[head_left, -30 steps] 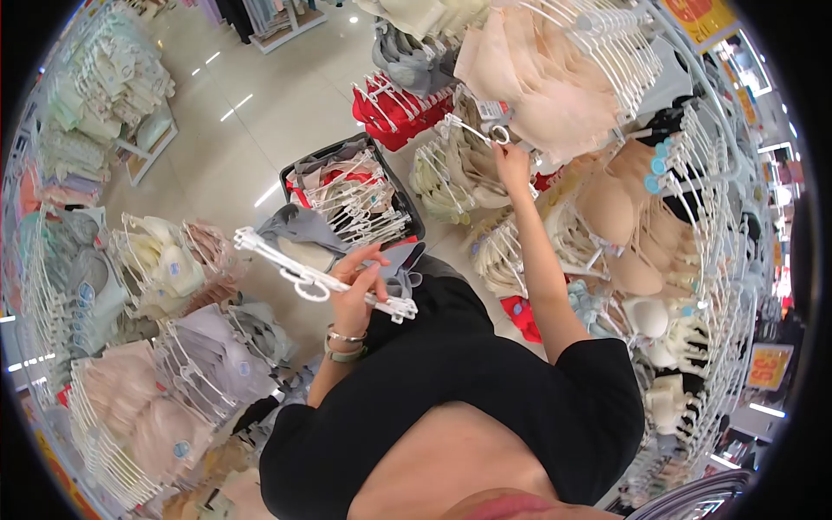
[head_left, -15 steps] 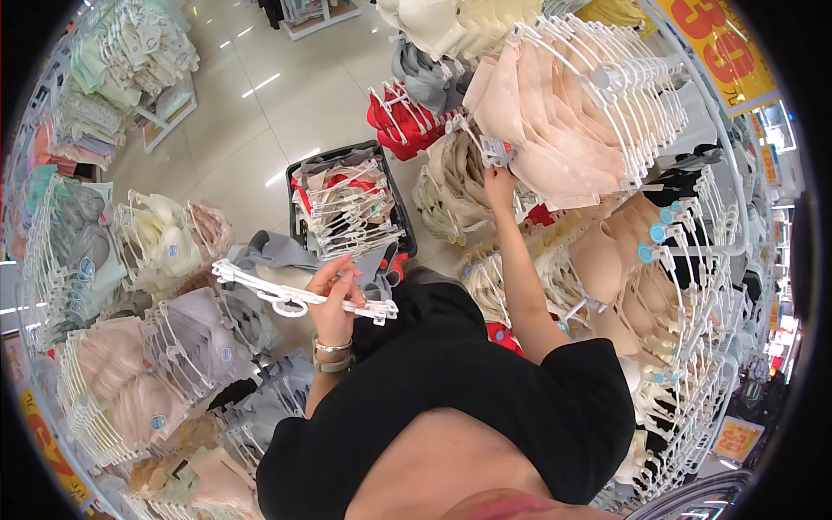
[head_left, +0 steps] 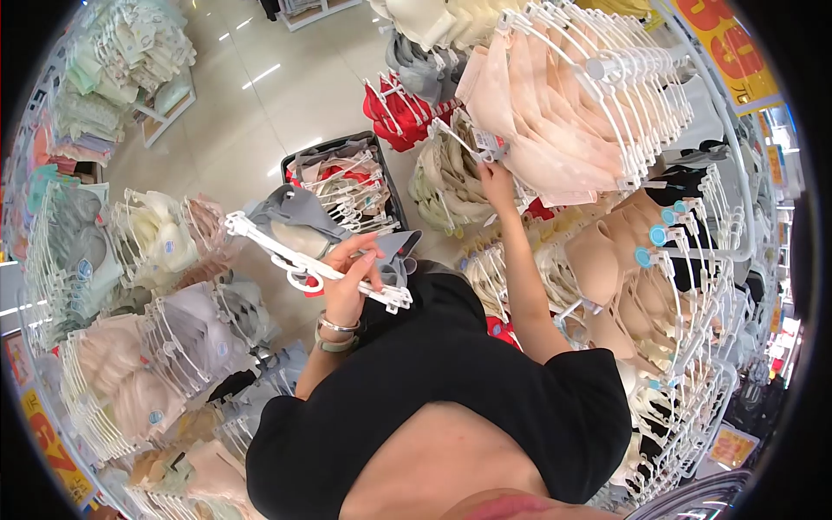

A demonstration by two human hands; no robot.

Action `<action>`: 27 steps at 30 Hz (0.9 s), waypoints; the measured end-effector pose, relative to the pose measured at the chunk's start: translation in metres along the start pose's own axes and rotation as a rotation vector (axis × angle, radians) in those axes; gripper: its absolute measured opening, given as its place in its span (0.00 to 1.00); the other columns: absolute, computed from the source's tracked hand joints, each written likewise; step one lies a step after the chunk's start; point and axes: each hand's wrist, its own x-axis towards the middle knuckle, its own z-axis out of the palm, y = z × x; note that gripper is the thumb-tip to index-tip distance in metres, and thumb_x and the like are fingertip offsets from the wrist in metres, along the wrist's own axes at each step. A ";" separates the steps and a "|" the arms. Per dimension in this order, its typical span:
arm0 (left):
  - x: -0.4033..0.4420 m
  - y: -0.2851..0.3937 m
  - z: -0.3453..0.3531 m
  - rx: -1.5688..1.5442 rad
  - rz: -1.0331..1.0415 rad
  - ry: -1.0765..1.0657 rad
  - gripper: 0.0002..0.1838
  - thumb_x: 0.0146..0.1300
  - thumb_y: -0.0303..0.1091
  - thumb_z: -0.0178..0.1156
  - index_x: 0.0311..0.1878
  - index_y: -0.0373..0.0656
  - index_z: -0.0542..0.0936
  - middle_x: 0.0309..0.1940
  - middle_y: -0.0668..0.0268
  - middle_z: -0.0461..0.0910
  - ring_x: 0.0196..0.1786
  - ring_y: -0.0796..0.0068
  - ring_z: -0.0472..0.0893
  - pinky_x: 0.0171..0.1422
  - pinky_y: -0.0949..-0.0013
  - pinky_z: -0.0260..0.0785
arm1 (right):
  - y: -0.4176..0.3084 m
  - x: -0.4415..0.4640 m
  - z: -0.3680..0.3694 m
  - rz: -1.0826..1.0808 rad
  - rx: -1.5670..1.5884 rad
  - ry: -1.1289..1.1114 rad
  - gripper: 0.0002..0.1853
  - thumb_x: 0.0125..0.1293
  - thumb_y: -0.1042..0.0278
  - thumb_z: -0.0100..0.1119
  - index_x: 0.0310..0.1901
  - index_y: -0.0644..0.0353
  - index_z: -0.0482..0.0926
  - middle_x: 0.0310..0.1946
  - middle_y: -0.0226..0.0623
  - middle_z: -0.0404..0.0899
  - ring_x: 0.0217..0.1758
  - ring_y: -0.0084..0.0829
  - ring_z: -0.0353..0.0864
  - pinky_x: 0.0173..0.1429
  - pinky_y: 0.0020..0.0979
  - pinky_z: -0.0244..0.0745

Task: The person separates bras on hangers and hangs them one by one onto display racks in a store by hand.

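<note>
My left hand (head_left: 354,270) is closed around a bundle of white plastic hangers (head_left: 286,253), held in front of my body. Grey and beige bras (head_left: 299,212) hang from this bundle, partly hidden behind my fingers. My right hand (head_left: 497,187) reaches forward to the rack, its fingers pinched at the end of a white hanger (head_left: 455,139). Right by these fingertips is a small printed tag (head_left: 487,140). Pale green-cream bras (head_left: 440,178) hang just left of this hand, and light pink bras (head_left: 542,113) hang above and to its right.
A dark-rimmed bin (head_left: 387,165) on the floor holds several bras on hangers. Red bras (head_left: 394,113) hang beyond it. Tan bras (head_left: 598,260) crowd the right rack, and lilac bras (head_left: 195,321) the left one. A yellow price sign (head_left: 728,52) stands at upper right.
The hanger bundle in my left hand has tilted, its right end lower, and shifted slightly right. My right hand stays at the rack, where the white hanger beside it now shows more to the left.
</note>
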 end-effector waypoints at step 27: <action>0.020 -0.015 0.057 0.388 -0.028 -0.589 0.20 0.61 0.38 0.52 0.55 0.40 0.65 0.45 0.63 0.70 0.47 0.77 0.71 0.50 0.73 0.65 | -0.224 -0.084 -0.142 -0.316 0.450 -0.651 0.10 0.59 0.67 0.51 0.38 0.63 0.72 0.31 0.42 0.73 0.35 0.41 0.71 0.41 0.34 0.65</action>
